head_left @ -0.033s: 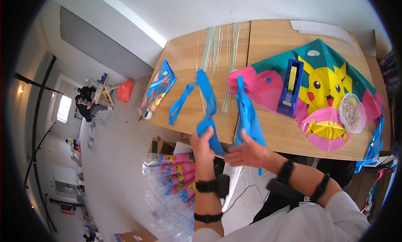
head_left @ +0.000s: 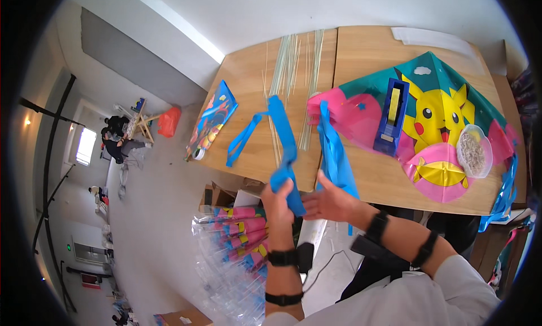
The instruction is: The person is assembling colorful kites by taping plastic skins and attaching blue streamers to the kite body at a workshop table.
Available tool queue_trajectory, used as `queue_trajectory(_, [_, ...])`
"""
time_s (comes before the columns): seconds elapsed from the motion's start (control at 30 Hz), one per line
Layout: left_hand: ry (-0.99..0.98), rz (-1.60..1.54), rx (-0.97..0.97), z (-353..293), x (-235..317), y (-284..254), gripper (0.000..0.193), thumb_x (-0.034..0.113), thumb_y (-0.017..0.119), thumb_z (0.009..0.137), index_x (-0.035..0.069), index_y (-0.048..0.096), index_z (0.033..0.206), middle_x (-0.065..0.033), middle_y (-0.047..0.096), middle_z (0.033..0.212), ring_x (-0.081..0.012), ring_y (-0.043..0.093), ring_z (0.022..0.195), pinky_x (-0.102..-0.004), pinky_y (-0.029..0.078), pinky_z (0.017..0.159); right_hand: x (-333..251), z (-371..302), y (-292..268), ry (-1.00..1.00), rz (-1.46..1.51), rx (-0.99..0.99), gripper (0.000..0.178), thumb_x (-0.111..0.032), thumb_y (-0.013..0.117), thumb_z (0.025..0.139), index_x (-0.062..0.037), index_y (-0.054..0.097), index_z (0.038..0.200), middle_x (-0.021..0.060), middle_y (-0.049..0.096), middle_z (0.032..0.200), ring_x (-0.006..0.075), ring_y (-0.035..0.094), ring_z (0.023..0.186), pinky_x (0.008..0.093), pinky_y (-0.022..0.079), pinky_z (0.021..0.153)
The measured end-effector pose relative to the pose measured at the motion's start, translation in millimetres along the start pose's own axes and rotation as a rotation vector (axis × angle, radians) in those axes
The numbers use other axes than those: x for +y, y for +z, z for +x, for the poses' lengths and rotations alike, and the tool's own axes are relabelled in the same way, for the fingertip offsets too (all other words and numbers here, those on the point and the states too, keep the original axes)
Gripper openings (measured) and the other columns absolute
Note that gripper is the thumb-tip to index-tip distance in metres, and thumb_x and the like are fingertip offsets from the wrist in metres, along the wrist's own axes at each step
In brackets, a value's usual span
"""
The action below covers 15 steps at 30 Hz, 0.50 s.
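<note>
My left hand [head_left: 278, 202] is closed around the lower part of a long blue plastic ribbon [head_left: 281, 125], its thumb pressed on top. The ribbon runs up onto the wooden table, where a loop of it lies to the left. My right hand [head_left: 332, 203] is open, thumb raised and fingers stretched toward the ribbon's lower end; whether they touch it I cannot tell. Beyond that hand, another blue ribbon bunch [head_left: 334, 156] hangs over the table edge from a pink, green and yellow cartoon kite [head_left: 446, 108].
On the kite rest a blue tape dispenser [head_left: 391, 117] and a clear tub of small pale pieces [head_left: 474, 151]. Thin sticks [head_left: 287, 66] lie at the back, a folded printed sheet [head_left: 214, 117] at left. Plastic-wrapped rolled kites [head_left: 243, 235] stand below the table edge. People [head_left: 117, 137] sit far left.
My left hand has shifted slightly right and lower with the ribbon, closer to my right hand. The ribbon now hangs straighter between table and hand.
</note>
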<state>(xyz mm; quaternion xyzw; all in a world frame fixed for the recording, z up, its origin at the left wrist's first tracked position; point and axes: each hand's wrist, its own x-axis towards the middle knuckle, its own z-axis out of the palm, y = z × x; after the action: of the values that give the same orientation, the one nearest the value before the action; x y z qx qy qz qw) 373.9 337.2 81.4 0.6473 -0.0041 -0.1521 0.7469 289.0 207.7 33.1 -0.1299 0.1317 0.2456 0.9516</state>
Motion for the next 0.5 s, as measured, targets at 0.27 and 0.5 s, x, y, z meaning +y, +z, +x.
queue_trajectory(0.27, [-0.121, 0.143, 0.052, -126.2, -49.7, -54.9, 0.025, 0.004, 0.071, 0.078, -0.002, 0.063, 0.102, -0.0044, 0.064, 0.082, -0.0116, 0.058, 0.069, -0.0247, 0.047, 0.065, -15.9, 63.7, 18.7, -0.199, 0.146, 0.001, 0.036, -0.018, 0.067, 0.086, 0.0039, 0.055, 0.112, 0.0186, 0.065, 0.105, 0.031, 0.064, 0.097, 0.0451, 0.051, 0.09])
queue_trajectory(0.5, [-0.145, 0.136, -0.106, -156.2, -59.5, -76.4, 0.027, 0.011, 0.073, 0.078, 0.0, 0.064, 0.101, -0.0023, 0.064, 0.082, -0.0097, 0.058, 0.07, -0.0238, 0.047, 0.064, -79.5, 26.7, 19.9, -0.484, 0.091, -0.206, 0.029, -0.008, 0.063, 0.087, 0.0048, 0.054, 0.111, 0.0142, 0.065, 0.098, 0.0279, 0.064, 0.085, 0.0415, 0.054, 0.084])
